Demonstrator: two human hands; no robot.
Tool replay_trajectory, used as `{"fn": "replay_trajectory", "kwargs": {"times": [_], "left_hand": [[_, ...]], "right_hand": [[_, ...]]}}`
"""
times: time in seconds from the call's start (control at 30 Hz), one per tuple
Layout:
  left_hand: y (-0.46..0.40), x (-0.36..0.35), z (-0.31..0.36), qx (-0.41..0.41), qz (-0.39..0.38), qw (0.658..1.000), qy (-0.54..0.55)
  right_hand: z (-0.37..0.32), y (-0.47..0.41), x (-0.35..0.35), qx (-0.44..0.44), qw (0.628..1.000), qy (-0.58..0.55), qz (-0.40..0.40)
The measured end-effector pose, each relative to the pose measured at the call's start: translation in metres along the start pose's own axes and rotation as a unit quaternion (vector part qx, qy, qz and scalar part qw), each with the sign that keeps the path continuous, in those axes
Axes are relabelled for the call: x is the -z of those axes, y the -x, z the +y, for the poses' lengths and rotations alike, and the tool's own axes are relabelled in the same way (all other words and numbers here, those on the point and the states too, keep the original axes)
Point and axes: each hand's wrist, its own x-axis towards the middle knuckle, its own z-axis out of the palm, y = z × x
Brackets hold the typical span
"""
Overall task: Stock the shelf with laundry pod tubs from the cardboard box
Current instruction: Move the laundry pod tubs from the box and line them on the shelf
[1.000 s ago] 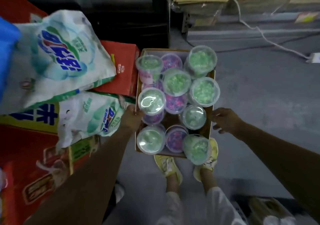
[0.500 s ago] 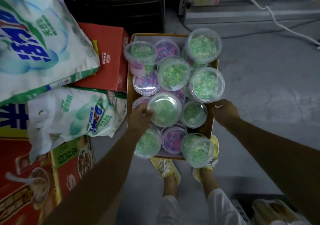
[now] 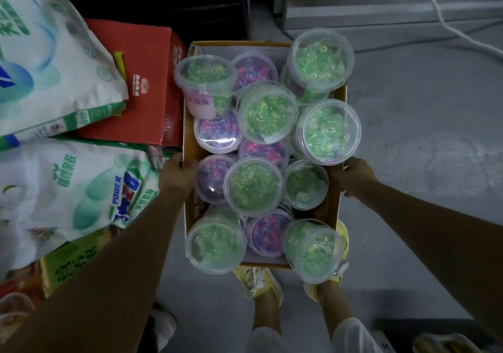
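Left hand [image 3: 178, 174] grips the left wall of the cardboard box [image 3: 190, 146], fingers curled over the rim beside a purple-pod tub [image 3: 211, 178]. Right hand [image 3: 353, 177] grips the right wall, fingers wrapped round the edge and mostly hidden beneath it. The box is held between both hands above the floor [image 3: 422, 135], over the person's yellow shoes [image 3: 261, 282]. It is packed with clear lidded laundry pod tubs, green-pod tubs [image 3: 253, 186] lying tilted over purple ones; one green tub [image 3: 313, 252] overhangs the near right corner. Against half a second ago, the left hand has left the lid of the central green tub and moved out to the box wall; the box sits nearer the camera. The floor is grey concrete. White detergent bags [image 3: 70, 189] and a red carton [image 3: 144, 86] are stacked at left; a white cable [image 3: 449, 30] runs across the floor at top right.
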Motion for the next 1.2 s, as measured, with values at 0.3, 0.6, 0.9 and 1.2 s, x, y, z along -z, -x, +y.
{"fn": "replay_trajectory", "kwargs": {"times": [0.3, 0.6, 0.9, 1.2], "left_hand": [[-0.041, -0.015, -0.011, -0.047, 0.016, 0.986, -0.159], [0.013, 0.016, 0.018, -0.07, 0.015, 0.978, -0.194], [0.122, 0.065, 0.082, -0.108, 0.003, 0.981, -0.159], [0.239, 0.106, 0.177, -0.169, -0.025, 0.963, -0.208]], "right_hand": [[0.015, -0.017, -0.018, 0.085, 0.979, 0.137, 0.122], [0.02, 0.016, 0.019, 0.178, 0.969, 0.118, 0.121], [0.034, 0.091, 0.119, 0.133, 0.969, 0.159, 0.135], [0.066, 0.211, 0.252, 0.097, 0.958, 0.199, 0.182]]}}
